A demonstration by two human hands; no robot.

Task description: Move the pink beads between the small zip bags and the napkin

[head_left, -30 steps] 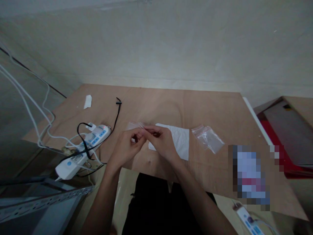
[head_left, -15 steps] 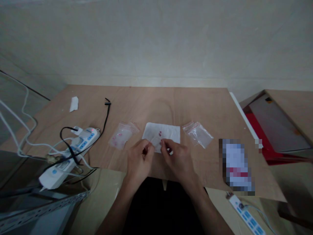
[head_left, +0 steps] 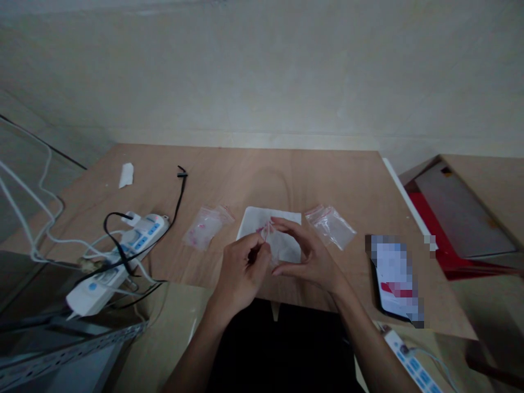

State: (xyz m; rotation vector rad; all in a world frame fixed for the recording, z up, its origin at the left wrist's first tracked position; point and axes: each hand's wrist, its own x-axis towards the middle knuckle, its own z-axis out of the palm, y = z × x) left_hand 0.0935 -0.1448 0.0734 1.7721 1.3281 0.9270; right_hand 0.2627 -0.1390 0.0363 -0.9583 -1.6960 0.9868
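My left hand (head_left: 245,267) is closed, thumb and forefinger pinching a small clear plastic bag (head_left: 270,234). Around the same bag curls my right hand (head_left: 309,254), its forefinger at the far edge and its thumb at the near edge. Beneath them lies a white paper sheet (head_left: 249,217) on the table. Tiny pink-red bits (head_left: 259,230) show beside the held bag; whether they lie on the sheet or in the bag I cannot tell. Left of the sheet rests a zip bag with pink bits (head_left: 204,226). On the right are clear zip bags (head_left: 331,225).
A white power strip (head_left: 123,262) with tangled cables occupies the table's left side. Farther back are a black cable end (head_left: 182,174) and a white paper scrap (head_left: 126,175). A phone (head_left: 395,281) lies at the right front. Another power strip (head_left: 413,360) sits below the table edge.
My right hand has opened out from a pinch, so its thumb and forefinger now span the small bag. My left hand has shifted slightly right, and the bag stands up more.
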